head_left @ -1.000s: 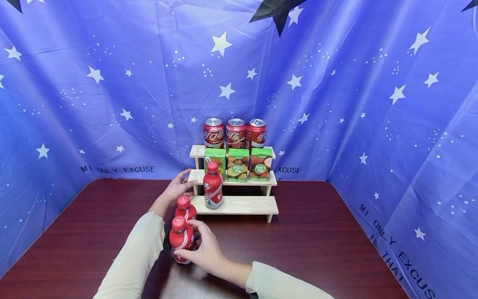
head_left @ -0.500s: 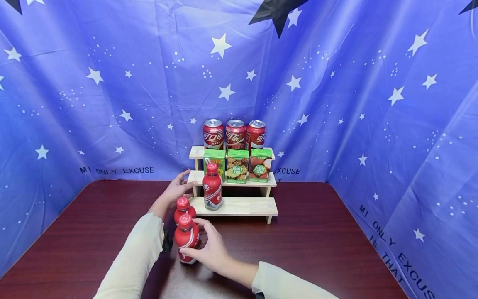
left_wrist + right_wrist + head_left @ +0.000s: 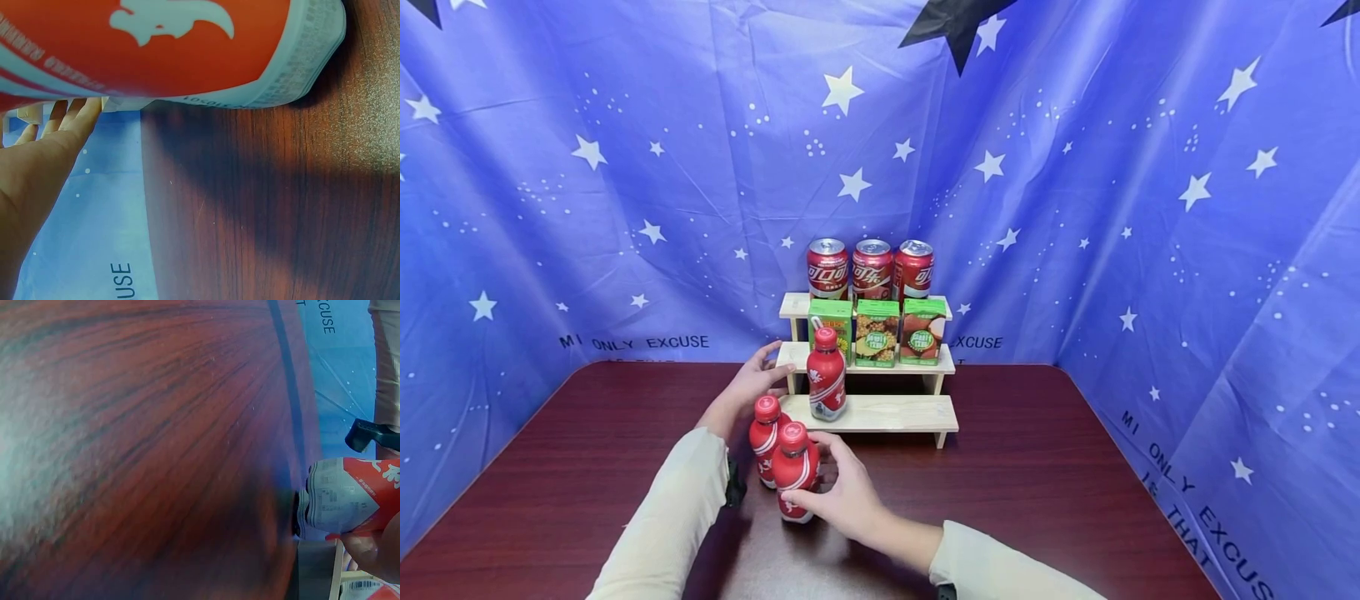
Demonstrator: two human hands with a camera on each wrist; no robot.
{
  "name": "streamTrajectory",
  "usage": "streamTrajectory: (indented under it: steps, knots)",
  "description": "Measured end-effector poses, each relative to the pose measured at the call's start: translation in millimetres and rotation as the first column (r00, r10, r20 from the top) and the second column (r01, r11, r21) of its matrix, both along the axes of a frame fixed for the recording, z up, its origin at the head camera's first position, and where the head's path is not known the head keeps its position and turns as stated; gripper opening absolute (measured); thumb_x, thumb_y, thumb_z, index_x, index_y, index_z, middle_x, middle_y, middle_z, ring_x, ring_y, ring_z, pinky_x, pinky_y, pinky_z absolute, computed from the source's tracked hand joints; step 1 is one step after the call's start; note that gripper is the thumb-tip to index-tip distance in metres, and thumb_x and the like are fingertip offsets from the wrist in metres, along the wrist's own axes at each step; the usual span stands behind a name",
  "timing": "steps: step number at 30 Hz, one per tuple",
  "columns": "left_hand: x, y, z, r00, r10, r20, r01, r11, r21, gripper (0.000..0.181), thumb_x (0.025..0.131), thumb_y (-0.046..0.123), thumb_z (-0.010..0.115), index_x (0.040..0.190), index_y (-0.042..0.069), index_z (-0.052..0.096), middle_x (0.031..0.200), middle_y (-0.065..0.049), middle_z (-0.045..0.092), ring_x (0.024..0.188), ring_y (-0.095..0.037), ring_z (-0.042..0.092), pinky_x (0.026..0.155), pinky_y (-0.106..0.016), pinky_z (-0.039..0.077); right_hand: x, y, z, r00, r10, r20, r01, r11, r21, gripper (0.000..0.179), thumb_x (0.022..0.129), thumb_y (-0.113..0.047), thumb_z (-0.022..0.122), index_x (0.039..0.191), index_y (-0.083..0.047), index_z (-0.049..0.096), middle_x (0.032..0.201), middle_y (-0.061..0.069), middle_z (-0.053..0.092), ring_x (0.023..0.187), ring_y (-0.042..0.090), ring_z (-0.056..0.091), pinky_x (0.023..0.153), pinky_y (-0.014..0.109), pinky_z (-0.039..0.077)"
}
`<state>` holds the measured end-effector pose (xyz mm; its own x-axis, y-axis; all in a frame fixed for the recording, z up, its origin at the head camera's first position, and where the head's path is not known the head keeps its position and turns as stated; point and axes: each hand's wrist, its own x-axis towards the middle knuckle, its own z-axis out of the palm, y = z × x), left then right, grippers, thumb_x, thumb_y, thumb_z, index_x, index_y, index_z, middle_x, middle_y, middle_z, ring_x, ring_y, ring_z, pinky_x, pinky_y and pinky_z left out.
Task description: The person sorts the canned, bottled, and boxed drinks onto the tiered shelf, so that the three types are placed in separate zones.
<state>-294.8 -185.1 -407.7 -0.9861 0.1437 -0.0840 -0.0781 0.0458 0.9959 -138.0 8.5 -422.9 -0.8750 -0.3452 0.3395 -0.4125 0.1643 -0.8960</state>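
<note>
My right hand [image 3: 844, 492] grips a red drink bottle [image 3: 795, 471] by its side, thumb in front. Upright, it stands at or just above the tabletop; a gap under it cannot be told. A second red bottle [image 3: 766, 433] is just behind and left, partly covered by the held one. On the bottom step of the wooden tiered shelf [image 3: 902, 411] a third bottle [image 3: 827, 375] stands at the left. My left hand [image 3: 755, 383] holds the left end of the middle step, thumb toward the front. In the left wrist view its fingers [image 3: 78, 119] meet the wood behind a large, near bottle [image 3: 156, 50].
Red cola cans [image 3: 872, 271] line the top step. Green juice boxes [image 3: 877, 335] fill the middle one, the left box partly behind the third bottle. A dark red wooden table [image 3: 1037, 500] carries everything. Blue star-printed cloth [image 3: 662, 167] hangs around the back and sides.
My right hand has carried its bottle a short way right, uncovering more of the bottle behind. The left hand, shelf and drinks on it have stayed put.
</note>
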Motion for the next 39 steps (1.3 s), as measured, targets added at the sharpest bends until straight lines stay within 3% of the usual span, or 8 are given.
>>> streamTrajectory:
  steps: [9,23,33,35,39]
  knots:
    - [0.4,-0.4,0.9,1.0,0.004,-0.009,-0.004,1.0,-0.022,0.069,0.096,0.011,0.05,0.151,0.01,0.008,0.146,-0.03,0.027,0.126,-0.04,0.041,0.098,-0.049,0.047,-6.4,16.6,7.4,0.999,-0.047,0.007,0.047,0.998,0.032,0.065,0.072,-0.021,0.081,0.128,-0.018,0.047,0.11,0.006,0.059,0.083,0.006,0.059,0.073,0.026,0.056]
    - [2.2,-1.3,1.1,1.0,-0.007,0.007,0.007,1.0,0.003,0.07,0.096,0.01,0.049,0.151,0.012,0.005,0.149,-0.029,0.022,0.132,-0.044,0.034,0.105,-0.055,0.039,-21.2,42.8,17.0,0.988,-0.156,-0.009,0.156,0.987,0.032,0.066,0.072,-0.022,0.081,0.128,-0.014,0.047,0.109,0.008,0.061,0.097,0.015,0.057,0.076,0.028,0.057]
    - [2.2,0.5,1.7,1.0,-0.01,0.011,0.01,1.0,0.025,0.071,0.096,0.009,0.049,0.151,0.012,0.004,0.15,-0.029,0.02,0.132,-0.044,0.034,0.105,-0.054,0.039,-17.8,57.3,56.7,0.972,-0.235,0.015,0.235,0.972,-0.014,0.066,0.073,-0.005,0.079,0.129,-0.004,0.044,0.111,0.016,0.059,0.101,0.025,0.058,0.076,0.036,0.058]
    - [1.9,0.7,1.9,1.0,-0.009,0.012,0.008,1.0,0.021,0.071,0.096,0.009,0.049,0.151,0.012,0.005,0.149,-0.029,0.02,0.131,-0.045,0.034,0.104,-0.053,0.04,-20.8,59.6,59.8,0.968,-0.251,0.015,0.251,0.968,-0.025,0.066,0.073,-0.003,0.078,0.129,-0.003,0.044,0.109,0.017,0.059,0.1,0.024,0.057,0.074,0.034,0.058]
    - [1.2,-0.1,1.7,1.0,-0.003,0.014,0.003,1.0,0.022,0.071,0.095,0.008,0.049,0.151,0.012,0.006,0.149,-0.029,0.022,0.131,-0.044,0.035,0.103,-0.053,0.041,-38.8,64.4,49.1,0.957,-0.288,0.018,0.289,0.956,-0.046,0.067,0.072,-0.005,0.079,0.129,-0.005,0.045,0.109,0.017,0.059,0.1,0.022,0.055,0.072,0.029,0.057]
